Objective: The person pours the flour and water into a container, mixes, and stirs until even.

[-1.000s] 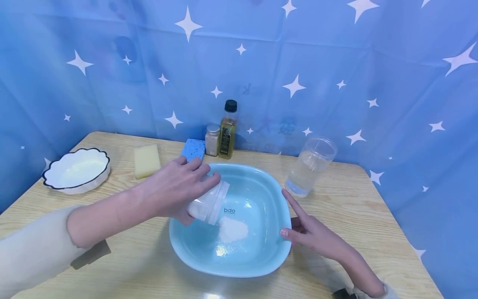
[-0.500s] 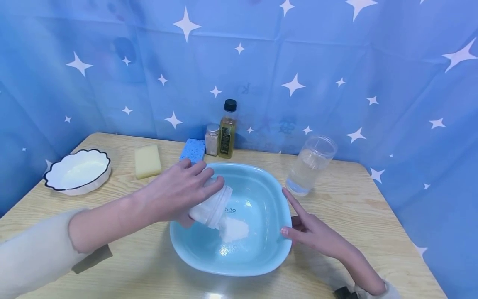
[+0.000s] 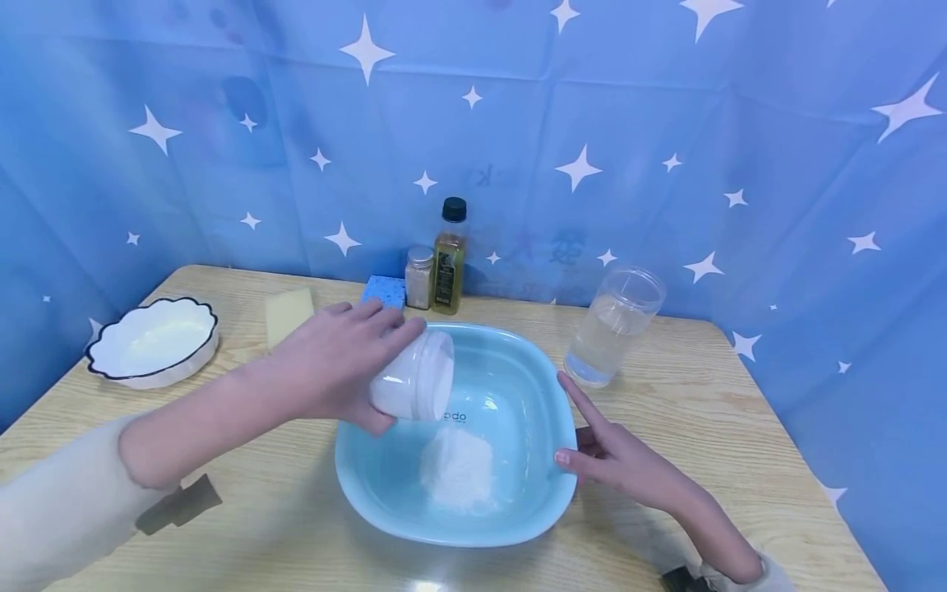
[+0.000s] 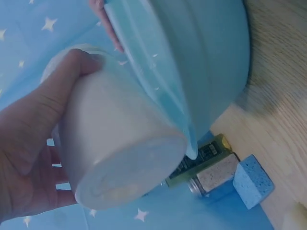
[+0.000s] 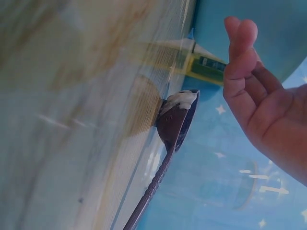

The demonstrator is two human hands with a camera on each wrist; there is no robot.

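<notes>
— Two hands at work? Where was the jar point(image 3: 414, 385)?
— Left hand point(image 3: 333, 366) gripped it, tipped over the basin point(image 3: 518, 362) (powder point(image 3: 457, 470) heaped inside). Right hand point(image 3: 614, 456), fingers straight, touched the basin's rim.

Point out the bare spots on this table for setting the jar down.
Bare wood lies right of the glass toward the table edge, and between the white dish and the basin. The back edge is crowded: sponges, shaker, oil bottle.
</notes>
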